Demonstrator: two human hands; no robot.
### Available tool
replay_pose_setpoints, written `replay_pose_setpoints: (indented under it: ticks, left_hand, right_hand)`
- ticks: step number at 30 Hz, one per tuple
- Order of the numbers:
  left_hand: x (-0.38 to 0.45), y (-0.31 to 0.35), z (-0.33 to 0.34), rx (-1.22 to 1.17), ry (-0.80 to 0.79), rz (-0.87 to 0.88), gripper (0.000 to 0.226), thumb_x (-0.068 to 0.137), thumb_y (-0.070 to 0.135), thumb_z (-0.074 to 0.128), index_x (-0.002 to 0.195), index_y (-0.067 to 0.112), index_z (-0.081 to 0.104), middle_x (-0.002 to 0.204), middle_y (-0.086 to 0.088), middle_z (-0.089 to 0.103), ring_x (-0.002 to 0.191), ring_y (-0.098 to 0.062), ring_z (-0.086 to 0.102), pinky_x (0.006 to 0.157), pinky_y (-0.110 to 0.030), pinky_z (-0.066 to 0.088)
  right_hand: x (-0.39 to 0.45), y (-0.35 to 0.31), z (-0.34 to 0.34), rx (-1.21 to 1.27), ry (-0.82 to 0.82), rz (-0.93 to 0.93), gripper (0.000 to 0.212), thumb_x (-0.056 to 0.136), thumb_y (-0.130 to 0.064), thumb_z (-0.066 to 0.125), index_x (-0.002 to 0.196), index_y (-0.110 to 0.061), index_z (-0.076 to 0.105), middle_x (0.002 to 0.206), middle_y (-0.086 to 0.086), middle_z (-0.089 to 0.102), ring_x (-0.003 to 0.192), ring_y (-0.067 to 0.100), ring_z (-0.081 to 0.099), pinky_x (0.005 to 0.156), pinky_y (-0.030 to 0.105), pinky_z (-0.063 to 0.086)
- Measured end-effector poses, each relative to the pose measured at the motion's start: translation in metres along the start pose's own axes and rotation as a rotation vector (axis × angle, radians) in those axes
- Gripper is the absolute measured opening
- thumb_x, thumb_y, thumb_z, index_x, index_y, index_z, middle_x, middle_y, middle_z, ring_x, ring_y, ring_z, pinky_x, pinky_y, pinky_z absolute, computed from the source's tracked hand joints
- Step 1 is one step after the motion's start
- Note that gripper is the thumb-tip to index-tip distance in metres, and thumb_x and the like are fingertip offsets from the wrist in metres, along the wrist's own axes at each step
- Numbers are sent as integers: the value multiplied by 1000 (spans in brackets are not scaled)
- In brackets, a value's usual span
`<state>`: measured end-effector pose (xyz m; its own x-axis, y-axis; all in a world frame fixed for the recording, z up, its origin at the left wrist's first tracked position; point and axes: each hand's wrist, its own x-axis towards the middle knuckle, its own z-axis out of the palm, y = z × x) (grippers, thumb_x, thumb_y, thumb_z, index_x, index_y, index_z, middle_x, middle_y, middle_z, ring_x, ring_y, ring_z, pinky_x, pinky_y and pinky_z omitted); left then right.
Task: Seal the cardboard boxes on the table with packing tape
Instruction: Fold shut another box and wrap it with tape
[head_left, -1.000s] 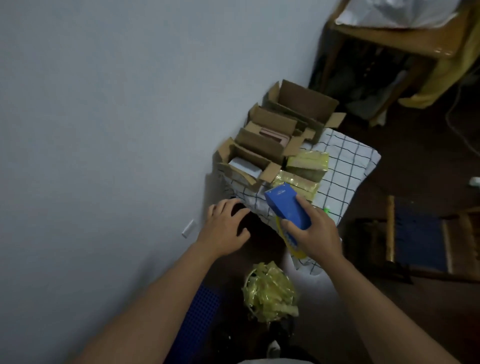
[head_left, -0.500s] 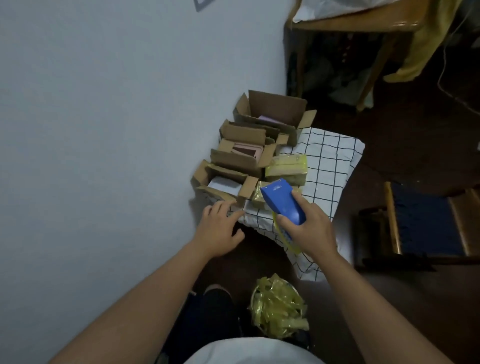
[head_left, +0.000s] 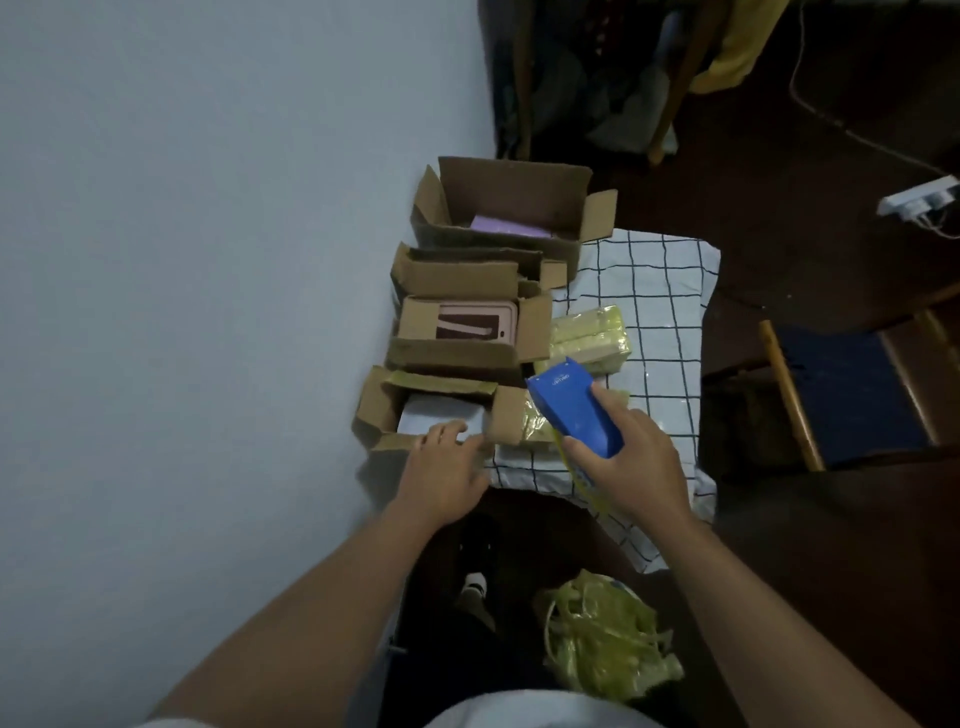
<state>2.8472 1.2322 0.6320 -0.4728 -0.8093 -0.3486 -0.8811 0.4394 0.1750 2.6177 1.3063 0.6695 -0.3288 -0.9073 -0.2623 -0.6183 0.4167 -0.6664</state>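
Note:
Three open cardboard boxes stand in a row along the wall on a checked cloth (head_left: 660, 291). The nearest box (head_left: 384, 410) holds something white, the middle box (head_left: 457, 353) a pink item, the far box (head_left: 498, 208) a purple one. My left hand (head_left: 441, 473) reaches to the near box, its fingertips on the front flap and the white contents. My right hand (head_left: 631, 467) grips a blue tape dispenser (head_left: 574, 408) over the cloth, and a yellow tape strip (head_left: 584, 480) hangs from it. Two boxes wrapped in yellow tape (head_left: 592, 335) lie right of the open ones.
A pale wall runs along the left. A pile of crumpled yellow tape (head_left: 602, 639) lies on the dark floor near my legs. A wooden chair with a blue seat (head_left: 841, 389) stands at the right, a power strip (head_left: 917, 195) behind it, a wooden table's legs (head_left: 675, 78) beyond.
My left hand has moved forward onto the nearest box's flap. My right hand with the dispenser stays about where it was. The camera has tilted down and moved closer.

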Motion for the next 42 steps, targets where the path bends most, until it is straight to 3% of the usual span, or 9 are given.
replay_pose_setpoints:
  ticks: [4,10,18,22,24,30,32,38,42]
  left_hand:
    - [18,-39,19,31,-86,61,53,81,31,54,133,24,50,133,-3,46,124,-25,42,99,-37,32]
    - [28,-66,59,67,-147,38,56,81,19,54,136,21,46,140,-2,44,128,-24,39,102,-35,29]
    - [58,-76,78,65,92,-7,33,89,17,57,121,14,63,118,-10,63,109,-31,56,86,-43,41]
    - [66,-76,80,84,261,-25,24,79,9,70,103,10,64,98,-15,59,87,-34,56,68,-40,45]
    - [71,-74,82,22,237,-35,26,78,4,71,101,6,59,95,-16,56,83,-35,55,63,-40,45]
    - [73,-75,98,-71,-26,-8,44,86,12,59,129,8,50,128,-13,50,120,-32,46,98,-42,41]
    - [74,-79,103,-16,-53,17,49,85,11,61,132,11,49,133,-10,49,124,-30,44,100,-41,39]
    - [83,-86,104,119,10,91,41,62,-3,73,100,11,65,94,-9,61,85,-31,57,68,-38,42]
    - [89,-88,107,154,40,113,43,61,0,74,101,13,63,96,-10,58,86,-31,55,67,-38,42]
  right_hand:
    - [21,-15,37,-18,4,80,77,84,-52,69,152,-36,35,124,4,55,106,22,53,83,37,48]
    - [19,-10,66,-10,15,157,77,85,-50,70,152,-37,35,123,5,56,105,20,52,83,37,47]
    - [3,14,79,-11,17,224,75,86,-48,69,152,-39,35,116,-5,49,98,12,45,78,31,37]
    - [2,18,82,-25,31,252,75,85,-50,69,152,-39,35,112,-5,49,95,12,44,76,30,35]
    - [5,19,84,-28,37,258,76,85,-50,69,152,-40,35,111,-6,49,95,12,45,76,30,36]
    - [16,18,92,-10,54,222,76,84,-49,70,151,-39,37,115,0,54,97,15,48,77,31,39]
    - [20,17,93,-7,55,212,76,84,-49,70,151,-38,37,116,2,55,97,15,48,78,31,40]
    - [28,17,99,-19,48,207,75,83,-52,68,151,-39,36,125,3,54,100,14,47,79,30,39]
    - [28,17,103,-16,43,217,78,79,-60,60,150,-40,35,122,2,54,102,16,50,79,32,43]
